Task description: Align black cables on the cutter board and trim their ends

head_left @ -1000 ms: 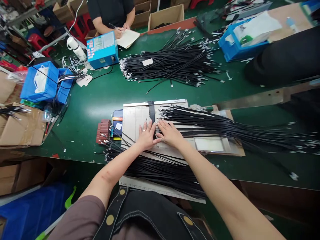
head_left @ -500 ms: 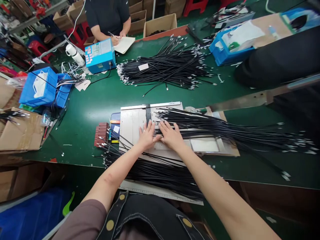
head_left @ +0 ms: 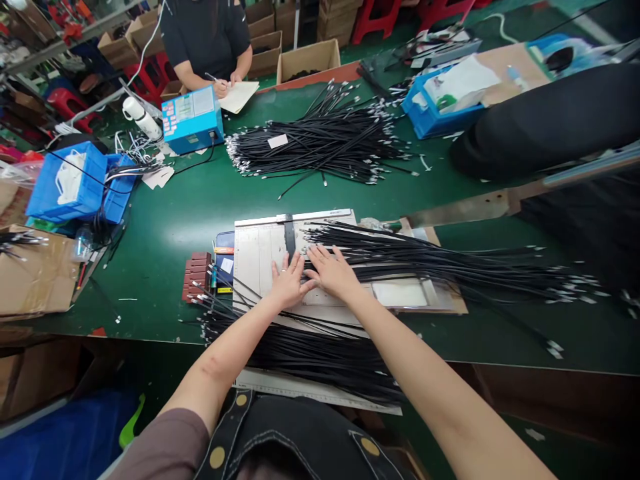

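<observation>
My left hand (head_left: 289, 283) lies spread on a pale board (head_left: 260, 247), below a dark strip fixed across it. Beside it, my right hand (head_left: 332, 272) rests with fingers apart over the left ends of a bundle of black cables (head_left: 400, 250); the two thumbs nearly meet. That bundle stretches across the board to the right, its ends tipped with silvery connectors. A second bundle of black cables (head_left: 320, 357) lies nearer my body, below both hands. Under my palms the contact with the cables is hidden.
A large pile of black cables (head_left: 320, 150) lies at the back, near a blue machine (head_left: 193, 120). Blue bins (head_left: 75, 180) stand left, another blue bin (head_left: 445, 107) back right. Across the table a person (head_left: 205, 40) writes on paper. A metal arm (head_left: 460, 212) crosses at right.
The whole view has shifted slightly, with the back of the table now lower in the picture. Both hands stay flat at nearly the same place on the board.
</observation>
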{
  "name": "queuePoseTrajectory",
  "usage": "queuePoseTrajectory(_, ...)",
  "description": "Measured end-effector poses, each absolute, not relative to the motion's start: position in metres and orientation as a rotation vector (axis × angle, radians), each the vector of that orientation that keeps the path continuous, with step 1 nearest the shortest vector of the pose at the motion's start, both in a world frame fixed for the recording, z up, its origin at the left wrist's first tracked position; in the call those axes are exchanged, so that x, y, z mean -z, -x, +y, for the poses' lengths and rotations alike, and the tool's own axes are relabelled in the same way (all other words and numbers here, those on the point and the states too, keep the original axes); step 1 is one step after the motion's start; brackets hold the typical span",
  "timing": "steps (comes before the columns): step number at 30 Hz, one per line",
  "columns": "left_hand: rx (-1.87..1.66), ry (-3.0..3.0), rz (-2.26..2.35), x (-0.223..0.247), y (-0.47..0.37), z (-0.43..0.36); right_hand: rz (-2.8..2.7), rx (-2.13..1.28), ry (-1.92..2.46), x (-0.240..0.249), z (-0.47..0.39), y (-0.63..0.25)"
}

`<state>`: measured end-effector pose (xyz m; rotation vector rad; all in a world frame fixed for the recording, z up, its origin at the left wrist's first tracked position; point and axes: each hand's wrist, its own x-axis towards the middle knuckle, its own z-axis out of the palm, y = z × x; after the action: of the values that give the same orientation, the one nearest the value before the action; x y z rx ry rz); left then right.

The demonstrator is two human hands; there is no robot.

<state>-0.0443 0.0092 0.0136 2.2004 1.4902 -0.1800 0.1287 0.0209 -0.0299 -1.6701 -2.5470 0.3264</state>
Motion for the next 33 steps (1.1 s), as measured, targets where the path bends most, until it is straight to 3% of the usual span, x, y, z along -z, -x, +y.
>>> queuePoseTrajectory(9,0.146,-2.347,1.432,-0.013,0.035,0.032,-2.455,-0.345,1.848,0.023,0.034,-0.15)
queuePoseTrajectory(17,0.053,-2.094,1.542,-0.014,0.05,0.032,-2.598,-0.427,1.644,0.023,0.036,-0.115)
queuePoseTrajectory(23,0.135,-2.288,1.428,-0.015,0.03,0.062,-2.339,-0.313,1.888,0.027,0.041,-0.148)
queuePoseTrajectory(33,0.151,-2.341,1.5,-0.019,0.02,0.014,-2.51,-0.287,1.835,0.02,0.036,-0.164)
